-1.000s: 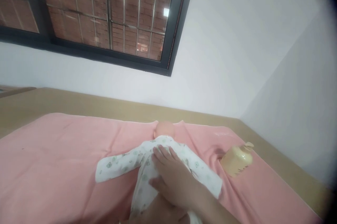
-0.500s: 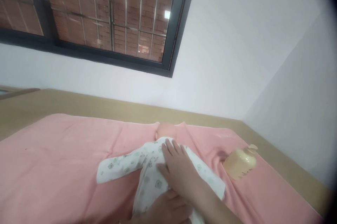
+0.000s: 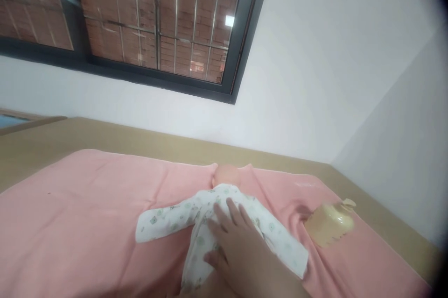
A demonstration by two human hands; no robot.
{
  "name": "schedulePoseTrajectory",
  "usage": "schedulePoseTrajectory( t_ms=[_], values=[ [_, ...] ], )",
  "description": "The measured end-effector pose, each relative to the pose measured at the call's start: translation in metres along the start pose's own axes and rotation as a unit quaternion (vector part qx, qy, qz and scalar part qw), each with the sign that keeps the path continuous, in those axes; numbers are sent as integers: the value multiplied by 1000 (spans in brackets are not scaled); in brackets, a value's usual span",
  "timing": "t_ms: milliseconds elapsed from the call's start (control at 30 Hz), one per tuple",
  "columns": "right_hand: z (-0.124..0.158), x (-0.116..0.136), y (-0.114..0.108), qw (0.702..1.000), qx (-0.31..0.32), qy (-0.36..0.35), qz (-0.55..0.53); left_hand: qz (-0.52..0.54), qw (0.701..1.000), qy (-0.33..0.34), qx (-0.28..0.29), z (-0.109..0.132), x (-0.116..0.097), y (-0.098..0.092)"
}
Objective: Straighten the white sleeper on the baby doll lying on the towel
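Unclenched, our right hand rested on the white, green-printed fabric garment, laid over creased pink cloth below a dark-framed, barred window; we couldn't judge our cropped left hand.

No readable text. A row of small dark marks runs along the lower side of the pale yellow bottle, too blurred to make out as letters or numbers. The white garment carries a print of small greenish motifs, their details indistinct. Faint whitish marks near the far right edge of the pink cloth are illegible.
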State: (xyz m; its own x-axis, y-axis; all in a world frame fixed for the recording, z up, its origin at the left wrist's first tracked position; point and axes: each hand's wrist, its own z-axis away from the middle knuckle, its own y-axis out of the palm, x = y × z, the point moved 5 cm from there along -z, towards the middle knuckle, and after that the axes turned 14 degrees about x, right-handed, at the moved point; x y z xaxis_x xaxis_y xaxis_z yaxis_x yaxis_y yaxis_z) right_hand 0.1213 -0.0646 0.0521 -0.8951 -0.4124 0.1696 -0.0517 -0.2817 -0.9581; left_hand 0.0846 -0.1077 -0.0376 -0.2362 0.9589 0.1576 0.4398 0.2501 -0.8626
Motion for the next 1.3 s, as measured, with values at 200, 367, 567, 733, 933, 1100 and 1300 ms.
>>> schedulePoseTrajectory(
  t_ms=[200,367,567,733,933,1100,1300],
  values=[
    [-4,-20,-10,989,-49,141,-21,19,1000,14,-14,-3,0,-5],
    [-1,3,-11,999,-28,-39,4,15,999,11,-26,-6,2,-13],
    [-13,-15,-11,996,-83,16,-6,37,998,31,-27,-9,-2,-25],
    [4,-16,1,991,-40,127,11,30,999,0,-35,-7,0,-7],
    [-11,-18,-5,998,-65,14,0,39,999,18,-5,-7,-3,-14],
    [-15,-30,-1,988,-87,127,-14,57,995,22,-74,-9,-1,-26],
    [-22,-22,-8,997,-69,-22,-7,16,999,28,-24,-7,-7,-20]
  ],
)
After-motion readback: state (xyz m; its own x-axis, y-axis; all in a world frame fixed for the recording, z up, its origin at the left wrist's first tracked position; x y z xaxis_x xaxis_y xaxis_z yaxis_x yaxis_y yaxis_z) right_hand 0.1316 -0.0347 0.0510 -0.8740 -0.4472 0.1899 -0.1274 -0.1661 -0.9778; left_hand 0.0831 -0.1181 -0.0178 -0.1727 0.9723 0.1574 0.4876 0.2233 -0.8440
